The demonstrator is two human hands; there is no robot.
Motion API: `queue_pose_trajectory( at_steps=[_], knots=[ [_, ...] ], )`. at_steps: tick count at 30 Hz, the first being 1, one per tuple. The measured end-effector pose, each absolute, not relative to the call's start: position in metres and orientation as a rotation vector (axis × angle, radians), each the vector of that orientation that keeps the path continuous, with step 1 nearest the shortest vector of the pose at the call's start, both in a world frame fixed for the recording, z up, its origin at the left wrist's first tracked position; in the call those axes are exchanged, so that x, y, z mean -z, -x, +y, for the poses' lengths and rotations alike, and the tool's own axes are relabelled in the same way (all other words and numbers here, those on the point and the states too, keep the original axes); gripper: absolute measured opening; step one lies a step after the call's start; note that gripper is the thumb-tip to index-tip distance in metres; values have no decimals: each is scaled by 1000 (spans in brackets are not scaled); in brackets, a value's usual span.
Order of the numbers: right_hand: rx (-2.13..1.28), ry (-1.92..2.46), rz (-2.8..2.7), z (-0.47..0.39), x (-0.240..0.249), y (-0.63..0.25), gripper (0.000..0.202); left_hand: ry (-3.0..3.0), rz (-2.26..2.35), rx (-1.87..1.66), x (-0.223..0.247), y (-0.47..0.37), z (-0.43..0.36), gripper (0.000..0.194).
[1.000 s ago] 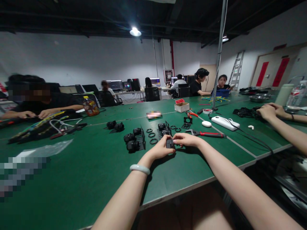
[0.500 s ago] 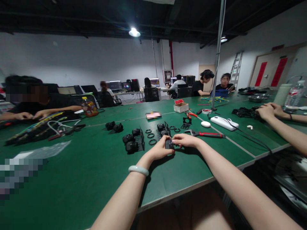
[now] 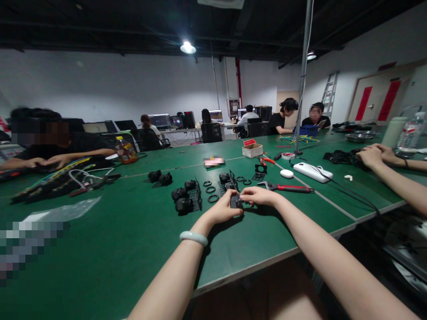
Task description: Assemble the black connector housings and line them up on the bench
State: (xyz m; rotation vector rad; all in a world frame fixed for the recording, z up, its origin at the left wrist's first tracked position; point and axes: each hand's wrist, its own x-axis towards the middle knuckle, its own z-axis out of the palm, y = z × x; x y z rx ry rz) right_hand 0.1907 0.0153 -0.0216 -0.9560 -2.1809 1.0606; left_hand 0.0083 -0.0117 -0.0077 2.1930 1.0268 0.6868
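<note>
My left hand (image 3: pixel 225 209), with a pale bangle on its wrist, is closed round a small black part (image 3: pixel 236 202) just above the green table (image 3: pixel 140 249). The fingers of my right hand (image 3: pixel 255 196) are pinched at the right side of that part; what lies between them is too small to make out. Just beyond stand black camera-like pieces on a bracket (image 3: pixel 226 178). More such pieces (image 3: pixel 183 198) sit to the left, with several black rings (image 3: pixel 212 198) between the two groups. A black plate with a round hole (image 3: pixel 260 170) stands behind my right hand.
A red-handled wrench (image 3: pixel 290 188), a white oval object (image 3: pixel 286 174) and a white power strip (image 3: pixel 312 172) lie to the right. Behind are a small box (image 3: pixel 252 150) and a metal pole (image 3: pixel 301 80). Cables (image 3: pixel 56 178) and a bottle (image 3: pixel 126 151) lie left. Other people sit around.
The view has shifted very slightly. My hands keep the same hold on the black part. At the far left, the other person's hands have moved a little to the right.
</note>
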Motion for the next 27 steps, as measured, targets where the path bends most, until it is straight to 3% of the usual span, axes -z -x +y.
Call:
queue_pose_trajectory(
  at_steps=[8, 12, 27],
  knots=[
    [-1118, 899, -2073, 9, 17, -191, 33, -2188, 1014, -690, 9, -8, -10, 49],
    [-1178, 830, -2047, 8, 15, -192, 42, -2173, 1013, -698, 11, -9, -9, 51],
    [-973, 846, -2166, 12, 19, -191, 44, -2146, 1001, -707, 9, -11, -10, 50]
  ],
)
